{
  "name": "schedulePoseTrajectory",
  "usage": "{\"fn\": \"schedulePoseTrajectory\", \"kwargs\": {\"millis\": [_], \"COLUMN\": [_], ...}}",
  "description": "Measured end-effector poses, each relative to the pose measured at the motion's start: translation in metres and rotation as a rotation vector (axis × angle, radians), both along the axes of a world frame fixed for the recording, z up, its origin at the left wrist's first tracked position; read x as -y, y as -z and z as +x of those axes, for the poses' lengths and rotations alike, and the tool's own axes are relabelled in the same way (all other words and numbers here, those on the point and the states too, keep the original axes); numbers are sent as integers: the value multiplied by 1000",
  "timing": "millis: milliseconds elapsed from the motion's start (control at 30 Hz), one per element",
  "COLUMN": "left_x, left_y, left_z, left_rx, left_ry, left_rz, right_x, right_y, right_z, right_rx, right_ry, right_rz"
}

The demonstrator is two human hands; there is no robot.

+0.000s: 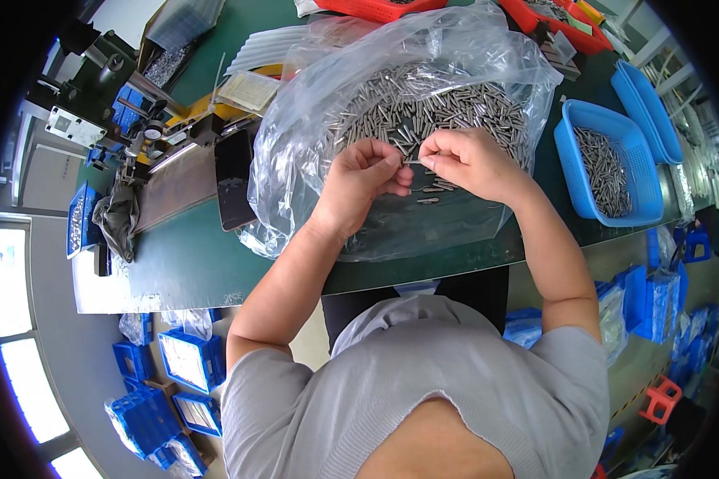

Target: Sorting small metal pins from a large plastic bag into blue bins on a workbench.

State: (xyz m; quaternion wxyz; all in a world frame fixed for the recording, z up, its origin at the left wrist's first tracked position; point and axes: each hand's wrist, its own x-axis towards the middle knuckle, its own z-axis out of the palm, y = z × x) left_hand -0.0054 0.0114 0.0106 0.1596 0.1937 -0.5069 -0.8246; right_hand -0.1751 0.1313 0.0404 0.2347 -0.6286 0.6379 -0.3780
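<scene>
Between my two hands, over the near side of a clear plastic bag (295,104), is a small metal pin (411,162). My left hand (365,177) pinches its left end between thumb and fingertips, the other fingers curled. On the pin's other end, my right hand (471,164) closes thumb and forefinger. A heap of similar silver metal pins (479,112) spreads on the bag just beyond my hands. Several loose pins (428,200) lie on the plastic below my fingers.
A blue basket (571,160) of metal pins stands at the right, with another blue basket (651,112) behind it. Red trays (367,8) sit at the far edge. Left of the bag are a dark phone-like slab (234,180) and a bench machine (96,104) on the green table (192,271).
</scene>
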Motion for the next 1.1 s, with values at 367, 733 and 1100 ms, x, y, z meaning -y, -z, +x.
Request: {"fn": "schedulePoseTrajectory", "kwargs": {"millis": [367, 733, 1100], "left_x": [-2, 5, 2], "left_y": [2, 5, 4], "left_z": [-1, 0, 6], "left_rx": [23, -117, -168], "left_ry": [30, 93, 62], "left_rz": [-45, 168, 132], "right_x": [3, 5, -3], "right_y": [6, 4, -2], "right_z": [9, 12, 25], "right_rx": [45, 159, 170], "right_ry": [-23, 42, 48], "right_rz": [-76, -40, -102]}}
